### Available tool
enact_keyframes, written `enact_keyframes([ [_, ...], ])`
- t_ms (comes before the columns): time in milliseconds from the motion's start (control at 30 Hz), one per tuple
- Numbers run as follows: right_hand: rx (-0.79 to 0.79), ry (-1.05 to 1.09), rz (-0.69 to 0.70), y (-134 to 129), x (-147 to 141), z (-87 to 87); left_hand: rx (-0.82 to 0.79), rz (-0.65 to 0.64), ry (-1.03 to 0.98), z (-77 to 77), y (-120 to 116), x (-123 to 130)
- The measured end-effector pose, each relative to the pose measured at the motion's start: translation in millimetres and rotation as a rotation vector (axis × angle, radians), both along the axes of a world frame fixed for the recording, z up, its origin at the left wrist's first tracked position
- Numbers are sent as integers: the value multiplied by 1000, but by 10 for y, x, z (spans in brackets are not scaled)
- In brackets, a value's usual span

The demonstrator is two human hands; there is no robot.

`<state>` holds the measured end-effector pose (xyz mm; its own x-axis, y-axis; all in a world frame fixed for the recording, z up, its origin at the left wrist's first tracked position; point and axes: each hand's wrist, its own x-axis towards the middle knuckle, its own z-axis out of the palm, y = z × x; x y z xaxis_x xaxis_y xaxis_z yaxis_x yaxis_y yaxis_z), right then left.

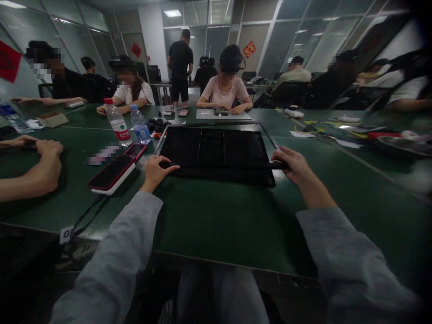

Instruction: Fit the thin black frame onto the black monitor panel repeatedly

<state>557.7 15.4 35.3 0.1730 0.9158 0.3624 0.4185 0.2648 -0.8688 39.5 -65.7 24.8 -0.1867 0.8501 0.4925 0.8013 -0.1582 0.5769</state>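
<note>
A thin dark rectangular frame (216, 166) is held level in both hands, above a black panel (245, 148) on the green table. My left hand (156, 173) pinches the frame's near left corner between thumb and fingers. At the near right corner, my right hand (294, 170) grips the same frame, its fingers closed on the edge. Through the frame's opening the panel shows a raised rectangular section in its middle. The panel's near edge sticks out below the frame's near bar.
Left of the panel are a red-edged phone (113, 173) on a white object, a red-capped bottle (119, 126) and a blue-capped bottle (140, 126). Another person's forearms (37, 173) rest at the left. Cables (324, 128) lie at the right of the green table (222, 225).
</note>
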Motion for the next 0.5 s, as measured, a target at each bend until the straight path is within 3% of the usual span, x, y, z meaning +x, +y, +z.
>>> enact_keyframes([
  [100,-52,-4,-57,-48,-95,-116,-29,-1,27,-45,24,-29],
  [267,157,-299,-206,-241,-182,-243,-75,-85,47,-162,138,-93],
  [500,16,-468,-255,-404,-209,-403,-125,-127,84,-231,191,-141],
])
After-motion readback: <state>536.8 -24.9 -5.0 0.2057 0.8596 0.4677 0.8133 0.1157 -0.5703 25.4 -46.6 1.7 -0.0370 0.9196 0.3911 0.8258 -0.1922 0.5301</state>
